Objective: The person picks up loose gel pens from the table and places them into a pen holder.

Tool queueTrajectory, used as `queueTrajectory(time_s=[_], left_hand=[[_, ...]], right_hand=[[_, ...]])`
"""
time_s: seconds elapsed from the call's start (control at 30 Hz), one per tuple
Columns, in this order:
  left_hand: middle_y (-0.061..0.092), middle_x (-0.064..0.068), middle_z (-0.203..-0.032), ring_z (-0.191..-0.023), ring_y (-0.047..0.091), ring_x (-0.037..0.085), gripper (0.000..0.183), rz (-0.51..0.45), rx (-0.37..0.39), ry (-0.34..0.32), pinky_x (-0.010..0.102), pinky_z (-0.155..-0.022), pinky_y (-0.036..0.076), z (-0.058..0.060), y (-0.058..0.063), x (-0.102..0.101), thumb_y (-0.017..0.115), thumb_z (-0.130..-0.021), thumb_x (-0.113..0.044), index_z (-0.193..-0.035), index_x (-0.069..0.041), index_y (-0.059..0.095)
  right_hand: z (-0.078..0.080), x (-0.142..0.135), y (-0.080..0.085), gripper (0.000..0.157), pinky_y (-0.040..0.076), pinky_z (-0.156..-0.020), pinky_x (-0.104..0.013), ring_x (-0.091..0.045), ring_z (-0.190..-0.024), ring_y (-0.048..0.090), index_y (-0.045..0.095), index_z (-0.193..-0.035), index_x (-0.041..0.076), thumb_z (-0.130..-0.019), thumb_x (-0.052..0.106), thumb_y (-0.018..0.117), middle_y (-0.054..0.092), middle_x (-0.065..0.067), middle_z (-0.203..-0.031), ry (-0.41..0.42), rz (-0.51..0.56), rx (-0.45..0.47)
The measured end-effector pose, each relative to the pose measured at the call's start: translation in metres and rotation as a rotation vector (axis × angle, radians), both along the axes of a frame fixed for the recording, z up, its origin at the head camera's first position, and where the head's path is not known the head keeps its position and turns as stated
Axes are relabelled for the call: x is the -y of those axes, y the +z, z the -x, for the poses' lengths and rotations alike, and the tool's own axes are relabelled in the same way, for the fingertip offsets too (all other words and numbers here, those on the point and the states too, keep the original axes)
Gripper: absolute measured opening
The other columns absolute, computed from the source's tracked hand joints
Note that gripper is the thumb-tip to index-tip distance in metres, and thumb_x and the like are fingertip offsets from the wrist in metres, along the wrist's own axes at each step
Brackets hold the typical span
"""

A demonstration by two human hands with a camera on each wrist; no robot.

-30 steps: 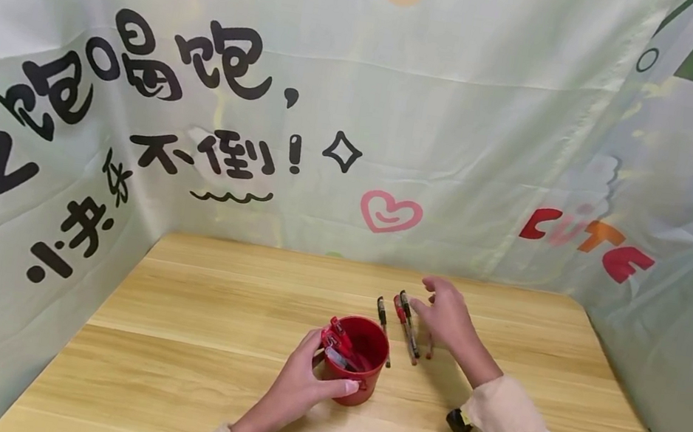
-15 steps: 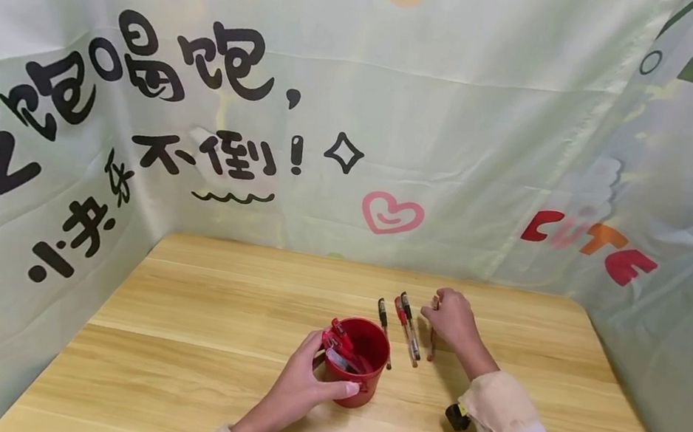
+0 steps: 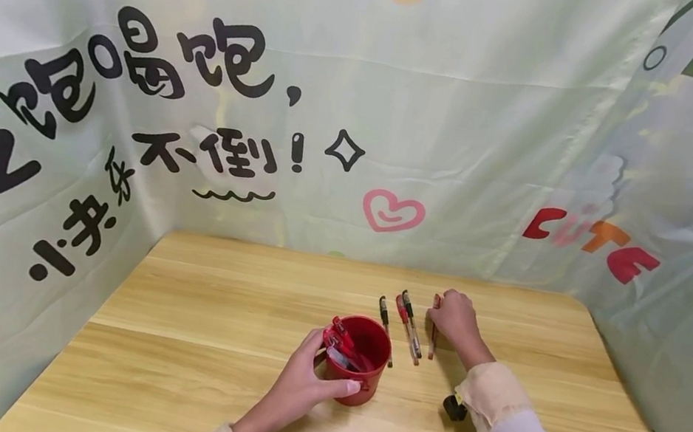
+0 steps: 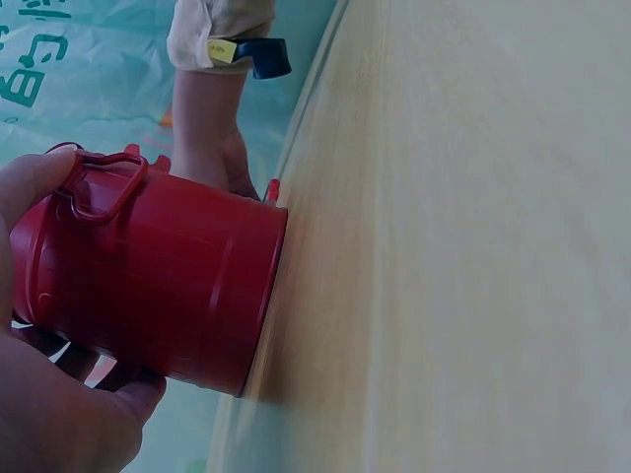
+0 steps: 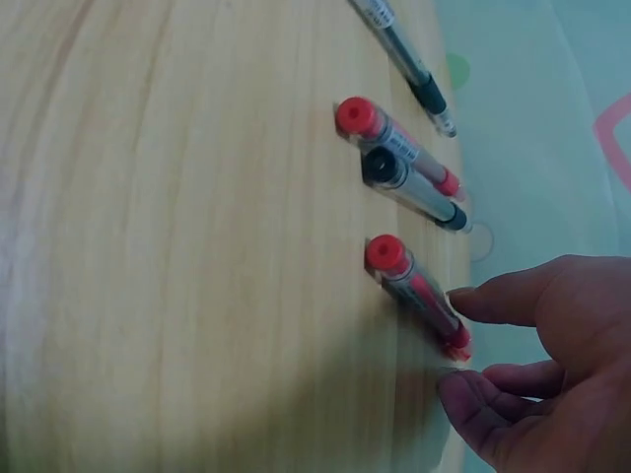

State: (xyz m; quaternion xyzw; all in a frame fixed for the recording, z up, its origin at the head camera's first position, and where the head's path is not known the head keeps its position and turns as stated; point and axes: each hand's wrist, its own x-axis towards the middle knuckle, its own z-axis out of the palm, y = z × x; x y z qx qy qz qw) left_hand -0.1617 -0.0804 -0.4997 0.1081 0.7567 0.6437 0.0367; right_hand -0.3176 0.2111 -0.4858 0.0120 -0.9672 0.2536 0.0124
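My left hand [image 3: 301, 381] grips a small red bucket [image 3: 366, 387] round its side, thumb at the wire handle [image 4: 118, 197]. Inside the bucket lean red-capped pens [image 3: 341, 342]. Farther right, my right hand [image 3: 459, 319] is at the far, capped end of a red gel pen [image 5: 419, 296] lying on the table. In the right wrist view the thumb tip is right at the pen's side, and the index fingertip stands just off its other side with a small gap. Left of it lie a red pen [image 5: 399, 138] and a black pen [image 5: 419, 192] side by side, then another black pen [image 3: 383, 310].
The wooden table [image 3: 178, 355] is bounded at the back and sides by printed cloth [image 3: 337, 95]. A black piece [image 3: 455, 408] with a yellow tag hangs at the right cuff. The bucket stands between the left hand and the loose pens.
My right hand has come down from above the pens to the rightmost red pen and moved slightly right, its fingers drawn closer together. The left hand and bucket have stayed put.
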Motion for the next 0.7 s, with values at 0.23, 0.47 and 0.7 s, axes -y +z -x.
queueTrajectory(time_s=[0.23,0.47,0.7], left_hand=[[0.053,-0.01,-0.145,-0.141,0.05,0.023,0.077,0.001,0.0,-0.001,0.043,-0.116,0.044,0.0,0.0007,-0.0001,0.091,-0.078,-0.035,-0.145,-0.036,0.051],[0.053,-0.009,-0.145,-0.141,0.05,0.023,0.077,-0.001,-0.001,0.0,0.042,-0.116,0.045,-0.0002,0.0003,-0.0001,0.091,-0.078,-0.035,-0.144,-0.036,0.051],[0.053,-0.01,-0.145,-0.141,0.05,0.022,0.077,-0.004,-0.002,0.0,0.039,-0.114,0.046,-0.0006,0.0011,-0.0004,0.091,-0.078,-0.034,-0.144,-0.036,0.051]], right_hand=[[0.0037,-0.0019,-0.0001,0.036,0.032,-0.053,-0.028,-0.013,-0.054,0.031,0.041,-0.059,0.017,-0.087,0.006,0.061,0.029,0.005,-0.054,-0.012,-0.007,0.034],[0.0024,0.0001,0.0019,0.041,0.034,-0.05,-0.027,-0.012,-0.05,0.029,0.036,-0.056,0.02,-0.088,0.005,0.057,0.022,0.007,-0.051,-0.039,-0.018,0.071],[0.0015,0.001,0.0027,0.044,0.033,-0.05,-0.028,-0.012,-0.05,0.026,0.035,-0.054,0.02,-0.085,0.005,0.062,0.02,0.007,-0.052,-0.038,-0.021,0.068]])
